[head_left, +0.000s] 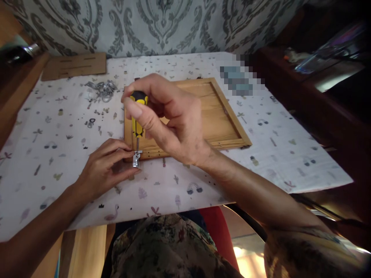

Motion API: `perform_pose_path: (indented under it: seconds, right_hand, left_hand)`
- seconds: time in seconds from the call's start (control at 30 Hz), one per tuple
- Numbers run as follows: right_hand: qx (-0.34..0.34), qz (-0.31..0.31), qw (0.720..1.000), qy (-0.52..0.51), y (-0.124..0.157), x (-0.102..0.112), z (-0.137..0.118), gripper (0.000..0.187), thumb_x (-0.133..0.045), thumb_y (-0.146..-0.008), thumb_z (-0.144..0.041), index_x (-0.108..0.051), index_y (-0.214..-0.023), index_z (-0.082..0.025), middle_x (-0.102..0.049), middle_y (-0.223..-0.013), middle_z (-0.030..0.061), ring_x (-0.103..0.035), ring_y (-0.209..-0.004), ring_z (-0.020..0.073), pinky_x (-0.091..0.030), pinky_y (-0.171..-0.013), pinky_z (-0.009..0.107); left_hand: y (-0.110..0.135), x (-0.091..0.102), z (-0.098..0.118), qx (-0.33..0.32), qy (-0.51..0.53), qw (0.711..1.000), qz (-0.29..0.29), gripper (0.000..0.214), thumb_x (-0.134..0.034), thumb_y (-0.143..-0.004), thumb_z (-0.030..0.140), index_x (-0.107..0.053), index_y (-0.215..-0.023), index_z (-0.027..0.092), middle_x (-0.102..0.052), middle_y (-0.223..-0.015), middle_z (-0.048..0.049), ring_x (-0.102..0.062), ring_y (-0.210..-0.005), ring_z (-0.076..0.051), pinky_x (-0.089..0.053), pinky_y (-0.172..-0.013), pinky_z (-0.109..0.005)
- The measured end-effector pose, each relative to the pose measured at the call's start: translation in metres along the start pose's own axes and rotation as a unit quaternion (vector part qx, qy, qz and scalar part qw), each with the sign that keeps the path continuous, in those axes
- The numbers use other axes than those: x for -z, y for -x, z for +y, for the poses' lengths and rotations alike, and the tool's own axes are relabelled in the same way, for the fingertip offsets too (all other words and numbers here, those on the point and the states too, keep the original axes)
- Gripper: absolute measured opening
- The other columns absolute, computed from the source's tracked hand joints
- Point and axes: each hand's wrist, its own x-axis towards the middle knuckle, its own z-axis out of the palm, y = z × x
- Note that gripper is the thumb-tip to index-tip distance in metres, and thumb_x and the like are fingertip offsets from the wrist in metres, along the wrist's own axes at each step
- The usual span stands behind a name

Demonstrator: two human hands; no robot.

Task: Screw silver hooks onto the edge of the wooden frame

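A shallow wooden frame (226, 116) lies on a patterned white cloth. My right hand (171, 119) is closed round a yellow-and-black screwdriver (137, 127), held upright with its tip at the frame's near left corner. There my left hand (107, 166) pinches a small metal bracket (136, 158) against the frame's edge, right under the screwdriver tip.
A pile of metal hardware (101, 90) lies on the cloth at the back left, with small loose parts (91, 122) nearer. A cardboard sheet (74, 65) lies at the far left corner. Dark wooden furniture (313, 96) stands to the right. The table cloth (319, 166) ends at the right edge.
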Motion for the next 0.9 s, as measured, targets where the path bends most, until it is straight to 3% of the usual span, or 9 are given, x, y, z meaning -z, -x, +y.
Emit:
perform_pose_path:
  seconds: [0.1, 0.23, 0.43, 0.63, 0.77, 0.9]
  right_hand:
    - [0.007, -0.002, 1.000, 0.011, 0.002, -0.003, 0.002, 0.014, -0.051, -0.102, -0.035, -0.060, -0.104, -0.023, -0.062, -0.086, -0.0052, -0.069, -0.089, 0.0117, -0.061, -0.091, 0.030]
    - [-0.002, -0.019, 0.999, 0.041, 0.001, -0.005, 0.006, 0.010, -0.051, -0.102, -0.034, -0.058, -0.102, -0.027, -0.065, -0.090, -0.0043, -0.067, -0.087, 0.0119, -0.060, -0.089, 0.027]
    - [0.092, -0.003, 0.996, 0.007, 0.000, -0.010, 0.015, 0.010, -0.050, -0.102, -0.024, -0.057, -0.101, -0.019, -0.064, -0.095, -0.0025, -0.061, -0.073, 0.0105, -0.057, -0.084, 0.026]
    - [0.020, -0.033, 0.999, 0.007, -0.001, -0.011, 0.015, 0.005, -0.057, -0.099, -0.029, -0.055, -0.094, -0.027, -0.062, -0.091, -0.0037, -0.061, -0.075, 0.0117, -0.057, -0.081, 0.022]
    - [0.021, -0.041, 0.997, -0.055, -0.002, -0.012, 0.014, 0.016, -0.058, -0.098, -0.033, -0.051, -0.087, -0.024, -0.050, -0.082, -0.0041, -0.056, -0.071, 0.0103, -0.058, -0.076, 0.025]
    - [-0.026, -0.026, 0.998, -0.043, -0.003, -0.016, 0.014, 0.030, -0.064, -0.095, -0.040, -0.044, -0.079, -0.024, -0.044, -0.078, -0.0044, -0.059, -0.078, 0.0112, -0.060, -0.074, 0.026]
  left_hand:
    - [-0.001, 0.000, 0.001, -0.002, -0.003, 1.000, 0.000, 0.026, -0.066, -0.096, 0.043, -0.065, -0.107, 0.019, -0.066, -0.107, -0.0063, -0.065, -0.100, -0.020, -0.058, -0.084, -0.034]
    - [-0.001, 0.000, 0.001, -0.002, 0.001, 1.000, 0.004, 0.024, -0.065, -0.097, 0.042, -0.065, -0.106, 0.019, -0.066, -0.107, -0.0064, -0.066, -0.099, -0.020, -0.058, -0.084, -0.034]
    - [-0.001, 0.001, 0.000, -0.001, 0.006, 1.000, 0.003, 0.021, -0.067, -0.096, 0.039, -0.066, -0.105, 0.020, -0.067, -0.107, -0.0061, -0.065, -0.100, -0.021, -0.059, -0.084, -0.036]
    - [0.000, 0.000, -0.001, 0.005, 0.010, 1.000, 0.006, 0.021, -0.068, -0.095, 0.041, -0.067, -0.106, 0.023, -0.068, -0.108, -0.0046, -0.066, -0.100, -0.021, -0.059, -0.083, -0.037]
    - [-0.001, 0.000, -0.001, 0.008, 0.008, 1.000, 0.006, 0.020, -0.069, -0.095, 0.039, -0.067, -0.108, 0.024, -0.070, -0.108, -0.0043, -0.067, -0.100, -0.021, -0.059, -0.085, -0.038]
    - [-0.001, -0.001, -0.001, 0.008, 0.009, 1.000, 0.013, 0.019, -0.069, -0.095, 0.040, -0.068, -0.108, 0.026, -0.071, -0.106, -0.0029, -0.068, -0.099, -0.020, -0.060, -0.085, -0.037]
